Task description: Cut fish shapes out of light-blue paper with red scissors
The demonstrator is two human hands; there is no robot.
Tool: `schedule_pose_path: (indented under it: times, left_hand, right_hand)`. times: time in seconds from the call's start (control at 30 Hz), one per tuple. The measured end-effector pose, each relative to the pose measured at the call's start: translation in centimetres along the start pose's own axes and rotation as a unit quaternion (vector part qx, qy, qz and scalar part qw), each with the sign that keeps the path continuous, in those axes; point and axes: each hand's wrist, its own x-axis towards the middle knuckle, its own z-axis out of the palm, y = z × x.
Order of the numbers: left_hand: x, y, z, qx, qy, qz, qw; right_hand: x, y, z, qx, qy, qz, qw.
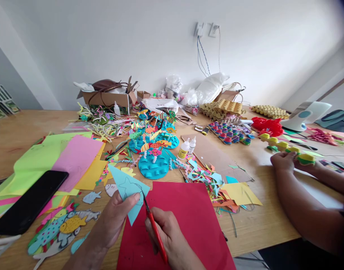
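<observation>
A light blue paper piece (126, 180) with a fish outline drawn on it is pinched in my left hand (115, 215), the thumb pressed on its face. My right hand (168, 228) is closed round the red handles of a pair of scissors (157, 234). Their dark blades meet the right edge of the blue paper, near the outline. Both hands are above a red sheet (183, 213) at the table's front. Cut-out paper fish (73, 224) lie to the left of my left hand, several of them overlapping.
A black phone (30, 200) lies on coloured sheets (42, 153) at left. Blue discs with paper fish (153, 165), glue bottles (183, 149) and paper scraps (214, 180) lie beyond the red sheet. At right, another person's hands (284, 161) hold a painted egg-carton strip (305, 159).
</observation>
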Motion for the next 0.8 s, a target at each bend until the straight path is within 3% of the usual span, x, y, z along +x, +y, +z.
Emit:
schedule_pose_path:
  times: [0.8]
  left_hand:
    - [0.09, -0.03, 0.21, -0.033, -0.003, -0.016, 0.999]
  right_hand:
    - [0.24, 0.49, -0.28, -0.017, -0.003, -0.017, 1.0]
